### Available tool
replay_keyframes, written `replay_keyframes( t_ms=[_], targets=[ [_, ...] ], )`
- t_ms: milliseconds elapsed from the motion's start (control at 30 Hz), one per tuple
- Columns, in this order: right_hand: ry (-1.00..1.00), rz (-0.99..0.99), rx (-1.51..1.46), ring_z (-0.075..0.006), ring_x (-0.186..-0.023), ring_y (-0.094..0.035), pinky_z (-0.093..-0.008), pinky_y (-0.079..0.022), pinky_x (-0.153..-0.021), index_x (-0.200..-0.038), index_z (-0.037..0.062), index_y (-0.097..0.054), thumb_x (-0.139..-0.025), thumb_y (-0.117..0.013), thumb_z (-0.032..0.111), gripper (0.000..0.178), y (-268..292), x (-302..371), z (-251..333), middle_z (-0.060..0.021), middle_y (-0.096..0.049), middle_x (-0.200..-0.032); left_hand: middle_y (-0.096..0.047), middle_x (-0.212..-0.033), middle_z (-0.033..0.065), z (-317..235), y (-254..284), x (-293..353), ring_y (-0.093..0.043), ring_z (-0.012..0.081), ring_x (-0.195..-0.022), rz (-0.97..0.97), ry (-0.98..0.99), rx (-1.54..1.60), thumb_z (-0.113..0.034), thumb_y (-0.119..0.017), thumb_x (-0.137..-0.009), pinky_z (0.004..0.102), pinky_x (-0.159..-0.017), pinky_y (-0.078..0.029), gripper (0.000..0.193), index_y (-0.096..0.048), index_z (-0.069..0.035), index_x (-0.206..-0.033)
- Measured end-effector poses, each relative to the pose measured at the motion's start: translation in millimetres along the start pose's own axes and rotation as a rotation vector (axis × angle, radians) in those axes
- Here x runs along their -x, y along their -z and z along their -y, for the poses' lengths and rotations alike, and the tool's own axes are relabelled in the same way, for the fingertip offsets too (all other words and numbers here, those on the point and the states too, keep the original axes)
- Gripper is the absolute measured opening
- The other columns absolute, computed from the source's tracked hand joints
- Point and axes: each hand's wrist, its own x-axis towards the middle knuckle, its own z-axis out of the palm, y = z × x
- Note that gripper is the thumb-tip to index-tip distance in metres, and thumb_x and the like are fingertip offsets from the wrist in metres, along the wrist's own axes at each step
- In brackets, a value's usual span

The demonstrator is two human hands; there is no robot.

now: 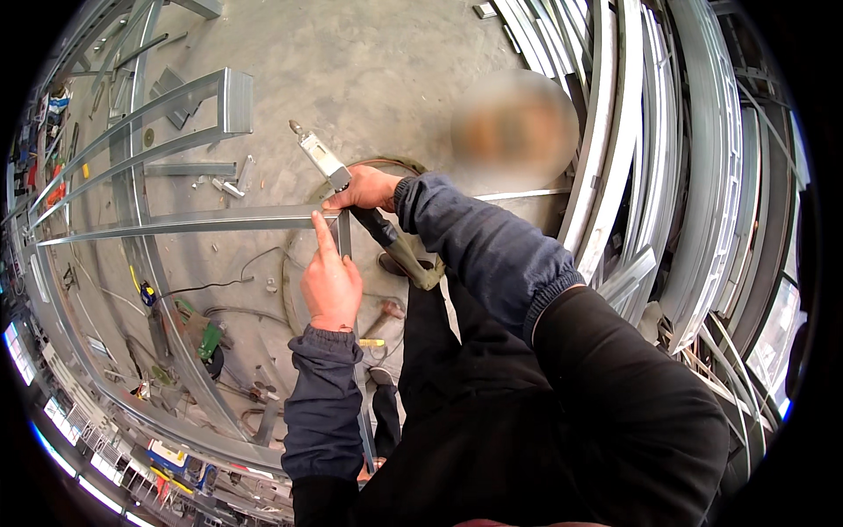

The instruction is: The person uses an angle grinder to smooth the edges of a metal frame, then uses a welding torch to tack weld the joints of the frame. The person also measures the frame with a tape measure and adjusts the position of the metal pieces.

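Note:
My right hand (369,188) is closed around a hand-held tool (324,161) with a silver metal body, a narrow tip pointing to the far left, and a dark handle. Beneath that hand is the corner of a galvanized metal frame, where a long stud (189,220) meets a short upright piece (344,235). The index finger of my left hand (331,285) stretches out and touches the stud close to this corner; its other fingers look partly curled, with nothing seen in them. What the tool's lower end connects to is hard to make out.
Long metal profiles (606,132) are stacked along the right. Another frame section (235,101) stands at the far left. Cables, a green power tool (211,341), a blue tape measure (147,292) and a hammer (392,309) lie on the concrete floor (351,61). A blurred round patch covers the upper right.

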Motion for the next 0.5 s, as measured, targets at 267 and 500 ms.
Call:
replay_keyframes(
  t_ms=[267,500],
  targets=[
    [0.016,-0.020,0.013,-0.0179,-0.092,-0.067,-0.0356,-0.054,-0.081,-0.109,-0.0014,-0.074,-0.077,-0.094,0.035,0.053,-0.8,0.4,-1.5,-0.0088,-0.075,-0.099,-0.071,-0.103,0.0303,-1.9,2.9,0.7,-0.070,0.0480,-0.087,0.017,-0.019,-0.005,-0.002,-0.070,-0.081,0.0538,-0.075,-0.055,0.100,-0.016,-0.004,-0.166],
    [0.025,0.012,0.025,-0.0186,-0.090,-0.066,-0.0361,-0.053,-0.081,-0.108,-0.0003,-0.075,-0.078,-0.093,0.036,0.051,0.3,3.5,3.6,-0.0082,-0.074,-0.098,-0.072,-0.107,0.0298,-0.5,0.2,1.5,-0.071,0.0470,-0.088,0.021,-0.021,-0.037,-0.002,-0.071,-0.081,0.0533,-0.076,-0.056,0.102,-0.014,-0.004,-0.166]
  ],
)
